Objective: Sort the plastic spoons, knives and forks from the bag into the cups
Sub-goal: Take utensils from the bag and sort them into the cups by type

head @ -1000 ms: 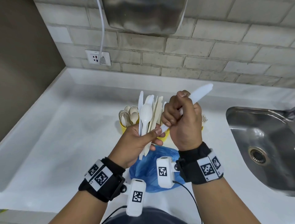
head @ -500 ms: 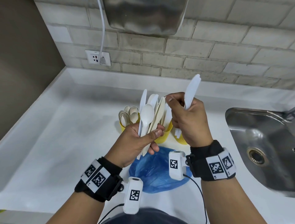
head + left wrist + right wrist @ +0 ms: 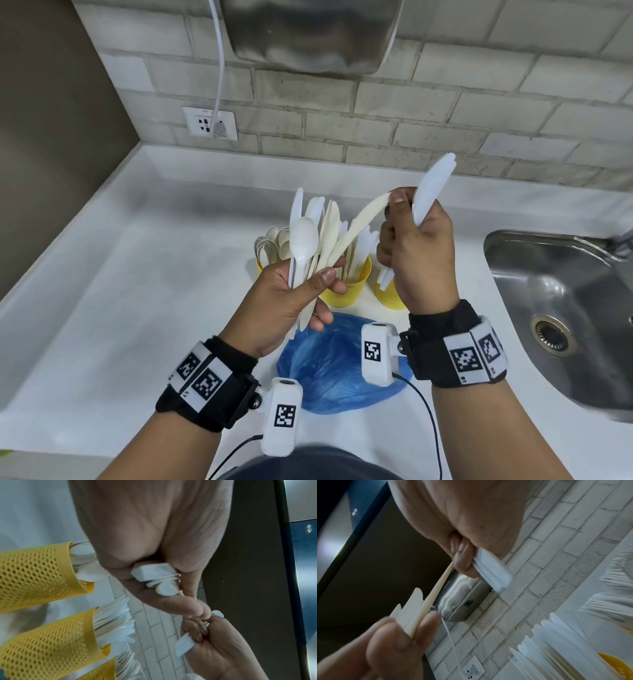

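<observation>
Cutlery from the bag is now divided between my two hands, in the middle of the head view. My left hand (image 3: 287, 298) grips a bunch of cutlery (image 3: 313, 240) upright like a fan: a white spoon (image 3: 303, 240) in front, knives and cream pieces behind it. My right hand (image 3: 416, 253) holds a white knife (image 3: 432, 186) with curled fingers, blade up toward the upper right, and with thumb and forefinger it also pinches the tip of a cream knife (image 3: 359, 226). This cream knife bends in an arc, because its other end is inside the left grip.

Behind the hands stand three yellow cups (image 3: 354, 286), already with sorted pieces: spoons in the left one, knives in the middle one; the left wrist view shows fork tines in the third. The blue bag (image 3: 329, 366) lies flat on the white counter (image 3: 120, 291), below the hands. I cannot tell if something remains in it.

I think the risks are these. The bent knife can spring or snap if I pull while the left hand holds too tight. If the left hand loosens too much, the whole fan can slip and scatter on the counter or toward the sink (image 3: 561, 308) at the right. Also, the right hand holds two pieces together, so one can drop near the cups.
</observation>
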`<action>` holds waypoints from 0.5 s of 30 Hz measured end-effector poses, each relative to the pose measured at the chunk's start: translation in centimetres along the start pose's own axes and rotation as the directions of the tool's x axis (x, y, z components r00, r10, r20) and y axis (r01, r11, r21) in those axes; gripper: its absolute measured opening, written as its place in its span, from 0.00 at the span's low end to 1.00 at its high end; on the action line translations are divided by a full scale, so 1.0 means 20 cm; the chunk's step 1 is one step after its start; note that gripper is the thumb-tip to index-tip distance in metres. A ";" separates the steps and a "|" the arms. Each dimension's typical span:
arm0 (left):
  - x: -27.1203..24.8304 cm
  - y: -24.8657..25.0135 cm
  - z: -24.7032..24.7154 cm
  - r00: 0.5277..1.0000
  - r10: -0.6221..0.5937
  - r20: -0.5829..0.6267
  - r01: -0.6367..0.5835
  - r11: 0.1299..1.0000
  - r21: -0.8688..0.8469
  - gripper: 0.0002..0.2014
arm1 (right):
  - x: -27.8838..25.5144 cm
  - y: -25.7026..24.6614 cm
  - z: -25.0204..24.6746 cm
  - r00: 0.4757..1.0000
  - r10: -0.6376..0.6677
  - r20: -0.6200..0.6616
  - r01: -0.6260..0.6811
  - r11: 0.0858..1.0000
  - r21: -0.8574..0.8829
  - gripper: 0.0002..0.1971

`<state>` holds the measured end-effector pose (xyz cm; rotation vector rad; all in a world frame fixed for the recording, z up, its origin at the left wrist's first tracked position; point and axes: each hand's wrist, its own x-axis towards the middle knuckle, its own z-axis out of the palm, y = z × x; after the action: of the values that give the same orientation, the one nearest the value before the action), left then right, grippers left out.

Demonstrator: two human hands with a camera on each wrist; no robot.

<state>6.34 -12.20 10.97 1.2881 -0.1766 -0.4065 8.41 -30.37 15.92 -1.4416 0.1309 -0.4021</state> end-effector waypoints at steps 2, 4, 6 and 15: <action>0.00 0.00 0.00 1.000 0.006 -0.009 -0.006 1.000 0.001 0.14 | -0.01 -0.01 0.00 0.999 0.031 0.037 -0.034 0.998 0.061 0.13; 0.00 0.00 0.00 1.000 0.013 -0.017 -0.013 1.000 0.004 0.13 | -0.02 0.01 -0.01 0.995 0.024 0.101 -0.026 0.999 0.020 0.13; 0.00 0.00 0.01 1.000 0.016 -0.024 -0.016 1.000 0.006 0.14 | -0.04 0.03 0.00 0.988 0.011 0.155 0.000 0.998 -0.070 0.12; 0.00 0.02 0.01 0.998 0.040 -0.056 -0.040 0.999 0.003 0.20 | -0.07 0.03 0.02 0.976 0.106 0.192 -0.129 0.986 0.110 0.12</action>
<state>6.37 -12.29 11.42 1.2942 -0.1548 -0.3354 7.43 -29.53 15.21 -1.3365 0.0400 -0.1743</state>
